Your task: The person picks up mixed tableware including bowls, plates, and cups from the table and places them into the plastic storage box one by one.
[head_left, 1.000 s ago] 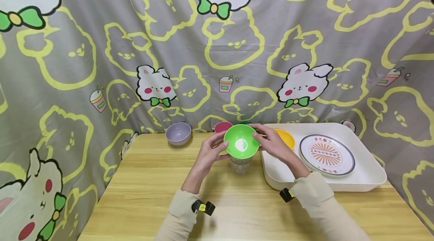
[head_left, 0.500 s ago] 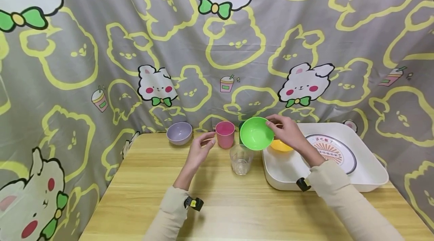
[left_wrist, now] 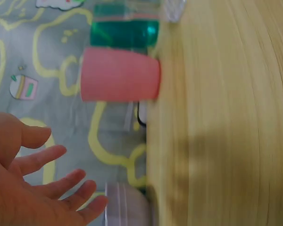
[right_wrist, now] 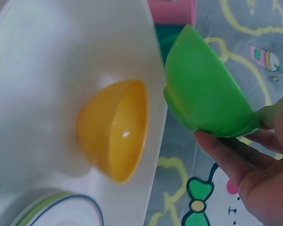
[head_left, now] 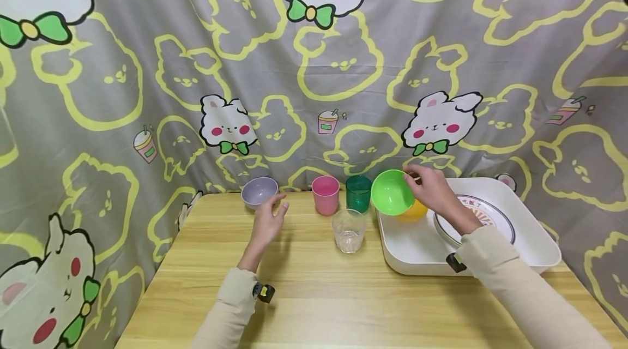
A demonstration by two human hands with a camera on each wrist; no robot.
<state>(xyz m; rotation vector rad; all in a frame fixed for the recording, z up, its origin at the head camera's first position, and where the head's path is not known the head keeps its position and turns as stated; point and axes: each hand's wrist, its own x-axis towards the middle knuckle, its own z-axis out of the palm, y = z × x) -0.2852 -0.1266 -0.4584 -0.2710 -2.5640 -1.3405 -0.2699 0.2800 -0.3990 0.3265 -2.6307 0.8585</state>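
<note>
A bright green bowl (head_left: 392, 193) is held by its right side in my right hand (head_left: 432, 188), above the left rim of the white tray. In the right wrist view the thumb and fingers grip the green bowl (right_wrist: 207, 89) near its rim, and it is tilted. Beside it, a yellow bowl (right_wrist: 114, 132) lies in the tray. My left hand (head_left: 267, 222) holds nothing and hovers near the purple bowl (head_left: 258, 193); its fingers are spread in the left wrist view, with the purple bowl (left_wrist: 127, 205) just past the fingertips.
A pink cup (head_left: 326, 196), a dark green cup (head_left: 358, 194) and a clear glass (head_left: 349, 232) stand on the wooden table (head_left: 319, 294). The white tray (head_left: 417, 267) at the right also holds patterned plates (head_left: 478, 218). A printed curtain (head_left: 314, 65) hangs behind.
The green bowl has moved right, away from above the clear glass, in my right hand. My left hand has let go of it and shifted left towards the purple bowl.
</note>
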